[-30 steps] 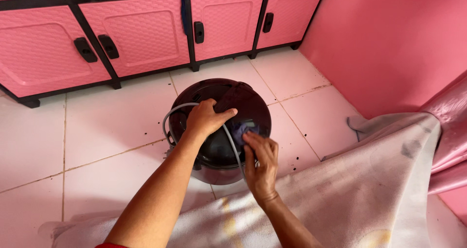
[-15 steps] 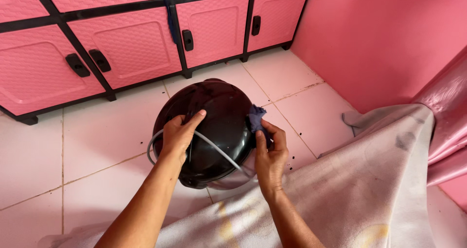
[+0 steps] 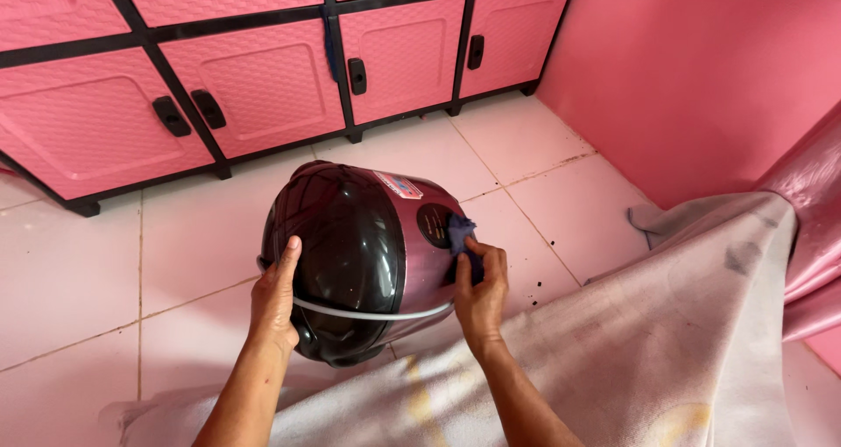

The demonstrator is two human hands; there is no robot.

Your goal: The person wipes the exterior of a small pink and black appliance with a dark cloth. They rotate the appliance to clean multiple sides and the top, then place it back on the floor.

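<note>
Two hands grip a tipped black-and-maroon rice cooker [image 3: 359,258] on the pink tiled floor [image 3: 79,272]: left hand [image 3: 274,296] flat at its 9 o'clock, right hand [image 3: 477,289] at 3 o'clock, fingers closed on a purple cloth [image 3: 460,232].

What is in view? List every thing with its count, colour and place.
rice cooker: one, black lid and purple body, tipped on its side on the floor between both hands
cord: one, grey, lying across the cooker's lid
rag: one, blue-purple, pressed on the cooker's side
cabinet: one, pink doors with black frame and handles, at the back
floor: pale pink tiles, some dark specks
wall: pink, right
sheet: one, whitish and stained, lower right
left hand: on the cooker's lid edge
right hand: holding the rag
</note>
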